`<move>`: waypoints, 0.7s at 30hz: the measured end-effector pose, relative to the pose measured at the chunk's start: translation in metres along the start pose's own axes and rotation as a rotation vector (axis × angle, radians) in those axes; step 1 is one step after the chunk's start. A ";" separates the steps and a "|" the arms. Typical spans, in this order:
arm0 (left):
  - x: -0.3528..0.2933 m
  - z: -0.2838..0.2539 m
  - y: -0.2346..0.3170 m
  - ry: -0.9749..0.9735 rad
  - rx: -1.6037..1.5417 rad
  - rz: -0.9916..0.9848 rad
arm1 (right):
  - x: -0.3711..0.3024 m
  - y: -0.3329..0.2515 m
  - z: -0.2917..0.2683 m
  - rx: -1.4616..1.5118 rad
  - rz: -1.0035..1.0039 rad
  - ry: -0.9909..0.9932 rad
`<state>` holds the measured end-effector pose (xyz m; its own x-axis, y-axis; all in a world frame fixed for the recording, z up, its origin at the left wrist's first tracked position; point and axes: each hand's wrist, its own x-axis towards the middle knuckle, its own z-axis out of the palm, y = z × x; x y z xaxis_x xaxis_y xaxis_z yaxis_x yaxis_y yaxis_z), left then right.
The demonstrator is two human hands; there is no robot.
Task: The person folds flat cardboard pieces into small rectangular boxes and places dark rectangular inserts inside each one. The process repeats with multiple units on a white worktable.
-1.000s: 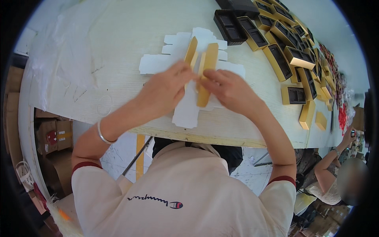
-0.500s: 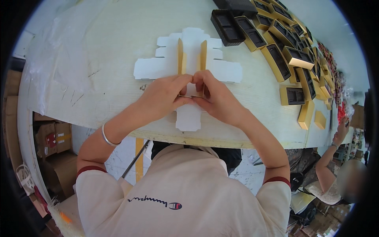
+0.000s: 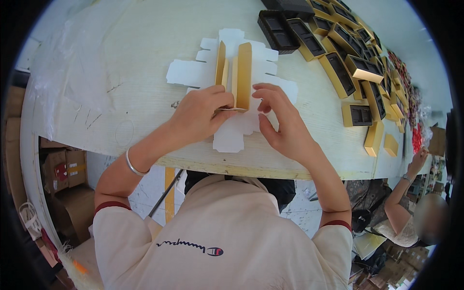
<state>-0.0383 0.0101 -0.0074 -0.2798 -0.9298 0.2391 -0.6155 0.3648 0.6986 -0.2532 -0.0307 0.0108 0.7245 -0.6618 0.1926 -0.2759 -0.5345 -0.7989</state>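
In front of me, a partly folded gold cardboard box point(image 3: 244, 75) stands on the table with its two long walls raised. Its near end is in the fingers of my left hand point(image 3: 203, 108), which pinch the corner and the end flap. My right hand point(image 3: 285, 121) is just right of the box, apart from it, fingers curved and spread with nothing in them. Under the box lie flat white cardboard blanks point(image 3: 188, 72), whose flaps stick out on all sides.
Many gold boxes with black inserts point(image 3: 338, 75) are heaped at the right. A black plastic tray point(image 3: 279, 32) lies at the back. Clear plastic sheeting point(image 3: 72, 63) covers the table's left. Another person's hand point(image 3: 416, 162) is at the far right; brown cartons point(image 3: 65, 169) sit below left.
My right hand has let go of the box's near end and moved right. The box has turned slightly, and the white blanks under it have shifted. My left hand keeps its hold.
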 end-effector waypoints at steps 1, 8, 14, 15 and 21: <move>0.000 -0.001 0.001 -0.012 -0.003 -0.002 | -0.002 0.001 0.001 -0.122 -0.055 -0.005; 0.005 -0.008 0.001 -0.094 -0.030 -0.015 | -0.016 -0.003 0.017 -0.595 -0.383 -0.088; 0.010 -0.026 -0.008 -0.366 -0.461 -0.230 | -0.006 0.002 0.021 -0.464 -0.351 0.054; 0.012 -0.032 -0.008 -0.461 -0.646 -0.345 | 0.000 0.006 0.020 -0.395 -0.327 0.093; 0.000 -0.015 0.000 -0.156 -0.386 -0.247 | 0.029 0.008 0.028 0.193 0.124 0.218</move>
<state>-0.0278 0.0096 0.0028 -0.2853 -0.9572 -0.0493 -0.3678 0.0619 0.9278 -0.2164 -0.0394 -0.0064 0.5344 -0.8241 0.1878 -0.2136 -0.3466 -0.9134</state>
